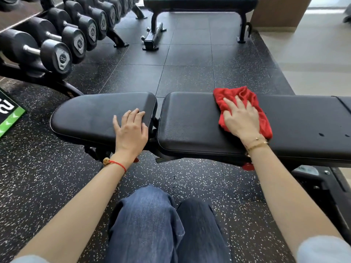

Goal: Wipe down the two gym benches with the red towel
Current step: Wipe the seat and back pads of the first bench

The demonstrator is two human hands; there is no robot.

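My right hand [241, 118]: flat, fingers straight and spread, pressing the red towel [245, 109] onto the long pad; nothing gripped.
My left hand [131, 128]: fingers relaxed and straight, resting on the seat pad [91, 114] near its right end, holding nothing.
Red towel: crumpled, lying on the near bench [190, 122], right of the gap between its 2 pads.
Far bench [199, 1]: across the floor, well apart.
Dumbbells [47, 52]: racked at left.
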